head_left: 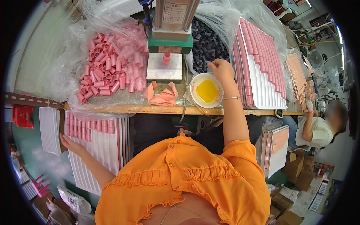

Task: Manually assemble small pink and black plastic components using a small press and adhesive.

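Our right hand is curled by the black plastic fittings, far right of the press; whether it grips one, we cannot tell. Our left hand, loosely open, seems empty beside near-left pink tubes. The press, cut off above, bears a printed white label.

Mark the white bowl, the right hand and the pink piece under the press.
White bowl (205, 76), head view: far inner wall.
Right hand (222, 71), head view: back of the hand.
Pink piece (166, 60), head view: middle of its side.
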### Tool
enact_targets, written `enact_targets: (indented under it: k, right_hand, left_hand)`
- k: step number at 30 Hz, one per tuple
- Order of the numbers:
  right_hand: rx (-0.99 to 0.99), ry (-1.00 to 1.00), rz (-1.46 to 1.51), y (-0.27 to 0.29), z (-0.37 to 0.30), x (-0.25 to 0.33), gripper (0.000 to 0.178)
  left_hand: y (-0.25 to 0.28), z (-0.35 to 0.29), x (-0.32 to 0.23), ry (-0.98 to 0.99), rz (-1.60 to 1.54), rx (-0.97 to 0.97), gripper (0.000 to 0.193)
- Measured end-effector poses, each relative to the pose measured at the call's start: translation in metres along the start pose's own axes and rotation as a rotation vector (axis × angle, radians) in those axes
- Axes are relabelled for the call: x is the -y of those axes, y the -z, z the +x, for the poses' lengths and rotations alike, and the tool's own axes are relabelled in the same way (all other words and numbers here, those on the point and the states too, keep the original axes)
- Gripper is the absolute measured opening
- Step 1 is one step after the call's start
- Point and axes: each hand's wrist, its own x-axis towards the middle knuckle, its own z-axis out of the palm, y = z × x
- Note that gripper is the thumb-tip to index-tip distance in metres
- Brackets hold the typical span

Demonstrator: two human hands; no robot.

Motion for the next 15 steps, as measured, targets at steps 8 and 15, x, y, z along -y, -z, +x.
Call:
enact_targets:
  k: [8, 15]
  right_hand:
    - [0.165, -0.026, -0.238, -0.025, 0.038, -0.007, 0.032]
    - [-0.129, 0.056, -0.053, 0.0, 0.028, -0.026, 0.03]
  left_hand:
    - [-0.05, -0.042, -0.099, -0.364, 0.074, 0.518, 0.026]
    - [-0.133, -0.097, -0.158, -0.637, 0.23, 0.845, 0.035]
